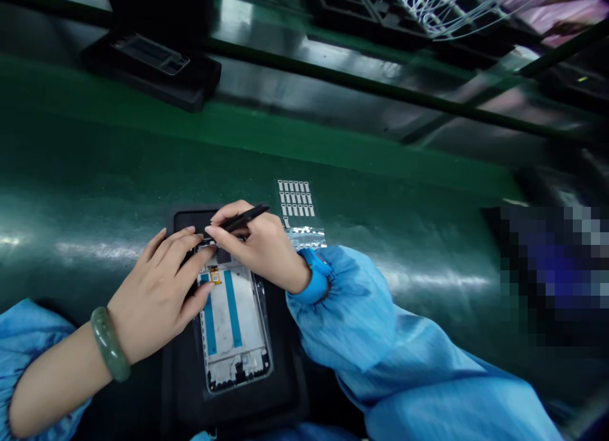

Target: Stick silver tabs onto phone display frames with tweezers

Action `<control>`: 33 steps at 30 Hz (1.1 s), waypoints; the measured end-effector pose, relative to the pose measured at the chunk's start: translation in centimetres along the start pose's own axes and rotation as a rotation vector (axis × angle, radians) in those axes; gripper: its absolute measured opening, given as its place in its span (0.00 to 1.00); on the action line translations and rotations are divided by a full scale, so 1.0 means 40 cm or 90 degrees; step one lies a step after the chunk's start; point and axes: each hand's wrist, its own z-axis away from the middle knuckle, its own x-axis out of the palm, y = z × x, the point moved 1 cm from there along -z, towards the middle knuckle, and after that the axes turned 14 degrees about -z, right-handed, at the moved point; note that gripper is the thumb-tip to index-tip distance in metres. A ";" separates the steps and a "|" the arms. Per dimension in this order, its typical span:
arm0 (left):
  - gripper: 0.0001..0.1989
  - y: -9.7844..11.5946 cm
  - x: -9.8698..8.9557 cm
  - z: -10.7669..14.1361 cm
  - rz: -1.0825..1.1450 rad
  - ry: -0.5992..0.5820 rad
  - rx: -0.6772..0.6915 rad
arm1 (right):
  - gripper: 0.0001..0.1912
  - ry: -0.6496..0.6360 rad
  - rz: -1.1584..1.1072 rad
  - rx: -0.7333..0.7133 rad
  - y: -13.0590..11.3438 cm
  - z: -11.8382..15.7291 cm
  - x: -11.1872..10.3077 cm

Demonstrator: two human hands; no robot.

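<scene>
A phone frame (247, 327) lies on a black tray (280, 381), its inner side up, with two blue strips and a small orange flex piece (216, 276) on it. My left hand (159, 285) rests over its upper left edge, fingers stretched and apart, the fingertips near the top end. In my right hand (259, 244), a slim black pen-like tool (245, 217) is pinched between thumb and fingers above the phone's top end. The tool's tip and whatever it touches are hidden by my fingers.
Just beyond my right hand, a sheet of small white stickers (295, 198) lies on the green mat (404, 212). Farther back on the left, another phone frame (152, 52) sits on a black holder (190, 95). White cables (442, 9) bunch at the upper right, beside a person's pink sleeve (561, 13).
</scene>
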 end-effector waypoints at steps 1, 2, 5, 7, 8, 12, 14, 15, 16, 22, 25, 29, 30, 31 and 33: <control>0.19 -0.001 0.001 0.001 -0.003 0.004 0.001 | 0.04 0.006 -0.008 0.012 0.001 0.000 0.000; 0.19 -0.002 0.002 0.002 -0.004 0.007 0.002 | 0.03 0.014 -0.011 0.021 0.001 0.000 -0.001; 0.19 -0.003 0.004 0.005 0.002 0.008 0.003 | 0.05 0.040 -0.012 0.032 0.005 0.003 -0.004; 0.20 -0.003 0.003 0.005 0.011 0.004 0.001 | 0.08 0.050 -0.023 0.037 0.009 0.006 -0.008; 0.20 -0.002 0.003 0.004 0.013 0.002 0.000 | 0.09 0.049 -0.031 0.041 0.011 0.007 -0.010; 0.19 0.001 0.000 0.002 0.016 -0.001 0.000 | 0.09 0.030 -0.031 0.029 0.008 0.007 -0.013; 0.19 0.002 -0.001 0.002 0.015 -0.001 -0.002 | 0.07 0.021 0.009 -0.006 -0.002 0.005 -0.011; 0.19 0.003 -0.001 0.002 0.015 -0.001 -0.001 | 0.06 0.009 0.042 -0.028 -0.008 0.004 -0.008; 0.18 0.002 -0.001 0.002 0.014 -0.001 -0.001 | 0.06 -0.013 0.080 -0.049 -0.015 0.003 -0.004; 0.17 -0.001 0.003 0.001 0.013 0.003 -0.001 | 0.05 -0.104 0.156 -0.088 -0.025 -0.002 -0.005; 0.17 -0.002 0.007 0.000 0.015 -0.001 0.001 | 0.06 0.021 0.085 -0.068 -0.014 -0.014 -0.058; 0.17 -0.004 0.012 0.000 0.015 0.003 -0.003 | 0.08 0.083 0.248 -0.026 0.007 -0.028 -0.148; 0.17 -0.004 0.013 0.001 0.017 0.004 -0.005 | 0.09 0.034 0.308 0.001 0.014 -0.028 -0.162; 0.16 -0.004 0.015 0.001 0.020 0.004 -0.005 | 0.11 -0.032 0.357 0.031 0.022 -0.026 -0.171; 0.16 -0.004 0.017 0.003 0.028 0.002 0.002 | 0.16 -0.153 0.415 0.081 0.037 -0.020 -0.175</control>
